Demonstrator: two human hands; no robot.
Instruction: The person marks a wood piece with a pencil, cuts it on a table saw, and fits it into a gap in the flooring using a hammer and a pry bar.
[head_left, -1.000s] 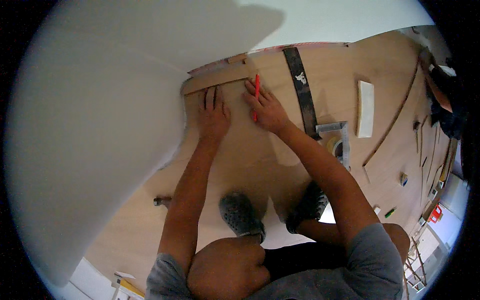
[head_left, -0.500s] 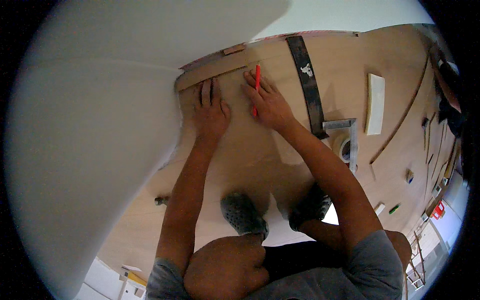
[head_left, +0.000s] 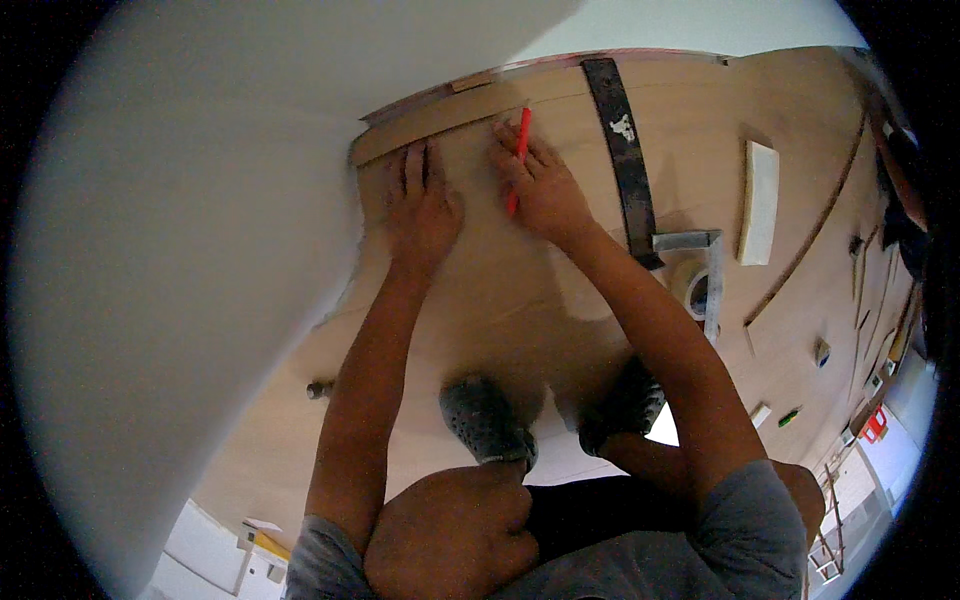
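I crouch on a large pale plywood sheet (head_left: pixel 520 290). My left hand (head_left: pixel 421 203) lies flat on the wood, fingers pointing at a brown wooden strip (head_left: pixel 440 118) along the sheet's far edge. My right hand (head_left: pixel 540 185) grips a red pencil (head_left: pixel 518 150), its upper end at the strip's near edge. The two hands are a short way apart, both close to the white wall (head_left: pixel 180 250).
A long dark metal ruler (head_left: pixel 622 150) lies right of my right hand. A metal square (head_left: pixel 706 260) and a tape roll (head_left: pixel 692 288) sit beside my right forearm. A pale block (head_left: pixel 760 200), thin wood strips and small items lie farther right. My grey shoes (head_left: pixel 485 420) stand on the sheet.
The view has shifted so the hands and strip sit slightly higher and farther left. Both hands keep their places on the wood, the pencil still at the strip.
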